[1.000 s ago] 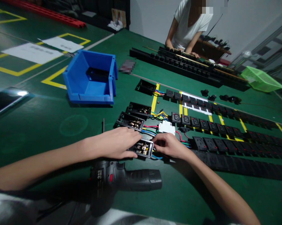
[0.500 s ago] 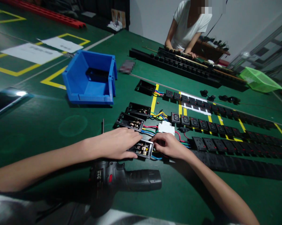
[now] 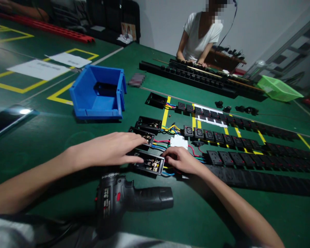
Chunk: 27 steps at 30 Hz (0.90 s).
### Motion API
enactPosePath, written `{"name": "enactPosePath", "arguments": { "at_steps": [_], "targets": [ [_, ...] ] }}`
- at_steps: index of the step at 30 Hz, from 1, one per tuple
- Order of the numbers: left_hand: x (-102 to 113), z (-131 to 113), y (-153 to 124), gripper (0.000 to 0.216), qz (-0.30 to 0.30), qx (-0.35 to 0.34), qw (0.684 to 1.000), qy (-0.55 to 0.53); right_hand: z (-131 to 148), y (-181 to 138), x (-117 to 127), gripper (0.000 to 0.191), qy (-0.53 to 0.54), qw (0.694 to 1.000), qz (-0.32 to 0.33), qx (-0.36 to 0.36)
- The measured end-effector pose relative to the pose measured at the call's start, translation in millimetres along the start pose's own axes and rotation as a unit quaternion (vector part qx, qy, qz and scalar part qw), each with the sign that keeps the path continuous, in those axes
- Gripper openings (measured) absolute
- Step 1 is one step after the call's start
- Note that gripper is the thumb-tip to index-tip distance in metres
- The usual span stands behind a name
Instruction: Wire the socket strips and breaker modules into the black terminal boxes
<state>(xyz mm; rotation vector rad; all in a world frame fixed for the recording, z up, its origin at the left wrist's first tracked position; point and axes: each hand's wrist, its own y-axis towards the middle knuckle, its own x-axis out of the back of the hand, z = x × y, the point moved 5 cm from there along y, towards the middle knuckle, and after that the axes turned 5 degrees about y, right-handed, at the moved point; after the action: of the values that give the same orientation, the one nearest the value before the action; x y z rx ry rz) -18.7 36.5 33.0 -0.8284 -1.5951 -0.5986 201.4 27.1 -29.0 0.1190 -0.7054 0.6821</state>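
My left hand (image 3: 116, 148) is stretched out flat with its fingers apart. Its fingertips reach over a black terminal housing (image 3: 151, 139), while the thumb lies at the nearer black terminal housing (image 3: 147, 167) with brass screw terminals. Beside the nearer housing's right end, my right hand (image 3: 182, 160) has its fingers curled in a pinch at the coloured wires (image 3: 168, 173); the exact grip is partly hidden. Just above that hand sits a white breaker-like block (image 3: 179, 141) with red wires. A black cordless power screwdriver (image 3: 134, 198) lies below the left hand, its front end hidden.
A blue bin (image 3: 98, 112) holding a black part stands behind my left hand. Rows of black sockets (image 3: 214, 136) stretch to the right. Across the table a person (image 3: 201, 38) handles long black strips. A green basket (image 3: 280, 89) is at the far right, a phone-like slab (image 3: 9, 120) far left.
My left hand has lifted off the nearer housing and shifted left, uncovering more of it. The right hand stays at the housing's right end. The view has tilted slightly.
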Motion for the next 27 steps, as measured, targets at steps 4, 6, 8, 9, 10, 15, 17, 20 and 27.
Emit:
{"name": "enactPosePath", "arguments": {
  "at_steps": [4, 6, 8, 9, 10, 15, 17, 20, 27],
  "targets": [
    [34, 32, -5, 0.047, -0.049, 0.057, 0.997, 0.032, -1, 0, 0, 0.023, 0.006, 1.000, 0.001, -0.004],
    [48, 52, -7, 0.053, -0.062, 0.106, 0.990, 0.066, -1, 0, -1, 0.024, 0.006, 1.000, 0.000, -0.004],
    [56, 73, -9, 0.061, -0.071, 0.157, 0.981, 0.092, -1, -1, -1, 0.024, 0.004, 1.000, -0.004, -0.001],
    [57, 83, -9, 0.064, -0.070, 0.171, 0.978, 0.100, -1, -1, 0, 0.023, 0.004, 1.000, -0.005, 0.000],
    [57, 93, -10, 0.067, -0.077, 0.182, 0.974, 0.107, -1, -1, 0, 0.023, 0.004, 1.000, -0.006, 0.001],
    [31, 131, -1, 0.050, -0.077, 0.183, 0.976, 0.094, -1, 0, 0, 0.023, 0.015, 1.000, -0.010, 0.003],
    [20, 129, 8, 0.043, -0.092, 0.142, 0.983, 0.073, -1, 0, 1, 0.023, 0.018, 1.000, -0.012, 0.005],
    [11, 108, 25, 0.038, -0.099, 0.084, 0.991, 0.044, -1, 1, 0, 0.023, 0.016, 1.000, -0.010, 0.005],
    [21, 54, 101, 0.024, -0.101, -0.025, 0.992, 0.070, -4, 1, -1, 0.024, 0.013, 1.000, -0.014, 0.005]
  ]
}}
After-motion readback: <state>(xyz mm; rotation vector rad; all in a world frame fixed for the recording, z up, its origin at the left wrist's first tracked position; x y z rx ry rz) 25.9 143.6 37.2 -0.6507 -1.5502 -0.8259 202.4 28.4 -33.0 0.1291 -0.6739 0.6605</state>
